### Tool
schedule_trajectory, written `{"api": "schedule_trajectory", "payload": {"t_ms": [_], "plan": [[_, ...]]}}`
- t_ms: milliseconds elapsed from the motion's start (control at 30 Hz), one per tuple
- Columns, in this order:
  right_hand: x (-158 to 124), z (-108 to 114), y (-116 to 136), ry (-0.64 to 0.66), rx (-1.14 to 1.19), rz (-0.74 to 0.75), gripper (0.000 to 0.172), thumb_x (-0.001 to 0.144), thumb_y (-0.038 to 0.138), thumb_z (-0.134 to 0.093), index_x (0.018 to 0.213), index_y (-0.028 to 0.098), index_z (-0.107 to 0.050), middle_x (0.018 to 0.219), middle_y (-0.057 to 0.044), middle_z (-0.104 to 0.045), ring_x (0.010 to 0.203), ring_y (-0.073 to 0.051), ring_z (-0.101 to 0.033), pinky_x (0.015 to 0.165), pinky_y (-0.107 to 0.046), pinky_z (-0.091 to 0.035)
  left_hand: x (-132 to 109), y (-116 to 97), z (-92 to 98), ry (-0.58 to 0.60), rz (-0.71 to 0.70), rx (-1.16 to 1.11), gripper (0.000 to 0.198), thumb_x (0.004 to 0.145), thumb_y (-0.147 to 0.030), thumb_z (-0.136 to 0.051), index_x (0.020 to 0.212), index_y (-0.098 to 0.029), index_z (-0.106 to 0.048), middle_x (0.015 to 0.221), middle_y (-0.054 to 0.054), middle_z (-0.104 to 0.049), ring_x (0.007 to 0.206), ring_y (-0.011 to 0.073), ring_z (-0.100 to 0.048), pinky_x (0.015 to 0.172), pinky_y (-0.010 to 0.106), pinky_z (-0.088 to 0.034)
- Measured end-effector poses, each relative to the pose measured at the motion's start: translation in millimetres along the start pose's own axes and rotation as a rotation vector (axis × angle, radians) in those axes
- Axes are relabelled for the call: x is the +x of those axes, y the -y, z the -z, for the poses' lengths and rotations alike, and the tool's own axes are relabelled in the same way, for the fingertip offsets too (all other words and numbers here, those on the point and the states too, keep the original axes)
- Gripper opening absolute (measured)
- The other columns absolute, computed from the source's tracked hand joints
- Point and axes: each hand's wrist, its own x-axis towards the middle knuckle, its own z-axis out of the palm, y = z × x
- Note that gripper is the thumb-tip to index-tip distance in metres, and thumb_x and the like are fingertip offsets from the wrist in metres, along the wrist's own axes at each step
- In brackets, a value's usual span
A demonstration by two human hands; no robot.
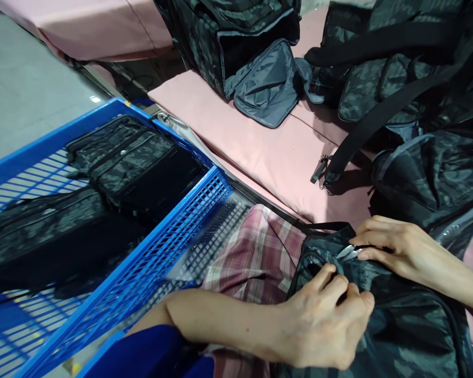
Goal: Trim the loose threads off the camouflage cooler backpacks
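Note:
A dark camouflage bag (410,325) lies across my lap, over a pink plaid cloth (256,247). My left hand (331,320) is closed on the bag, its fingers curled and pinching the fabric near the upper edge. My right hand (394,244) holds small metal thread snips (349,252) between thumb and fingers. The snips' pointed blades reach toward the bag's fabric, just above my left fingers. Whether the blades touch a thread cannot be made out. A black strap (331,226) runs along the bag's top edge.
On my left stands a blue plastic basket (157,262) holding several camouflage bags (130,152). A pink-covered table (260,152) bears an unzipped bag (236,47) and more camouflage bags (437,173). A loose black strap with a buckle (319,170) hangs across the table.

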Motion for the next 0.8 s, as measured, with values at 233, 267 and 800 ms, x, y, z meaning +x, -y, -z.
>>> {"api": "schedule_trajectory", "payload": {"t_ms": [233,267,800], "plan": [[-2.1,7.6,-1.3,-0.04,0.004,0.054,0.022,0.092,0.032,-0.049,0.094,0.022,-0.067,0.091,-0.006,-0.063,0.085,-0.016,-0.059,0.072,-0.028,-0.047,1.4,0.2,1.2,-0.026,0.021,-0.007,0.027,0.088,-0.017,-0.045,0.105,-0.007,-0.063,0.092,0.008,-0.062,0.084,0.0176,-0.057,0.088,0.036,-0.048],[-3.3,8.1,-2.1,-0.04,0.006,0.038,0.021,0.092,0.032,-0.049,0.095,0.022,-0.067,0.093,-0.006,-0.063,0.088,-0.017,-0.059,0.074,-0.028,-0.048,1.2,0.2,1.2,-0.029,0.018,-0.006,0.027,0.088,-0.017,-0.045,0.105,-0.007,-0.063,0.092,0.008,-0.061,0.084,0.0178,-0.057,0.088,0.036,-0.048],[2.7,3.8,-0.1,-0.007,0.01,0.039,0.024,0.091,0.036,-0.05,0.097,0.02,-0.068,0.092,-0.006,-0.063,0.083,-0.015,-0.059,0.073,-0.027,-0.046,-1.6,0.8,-3.0,0.0,0.009,0.011,0.028,0.088,-0.017,-0.042,0.108,-0.008,-0.061,0.096,0.01,-0.061,0.087,0.0181,-0.056,0.092,0.038,-0.046]]}}
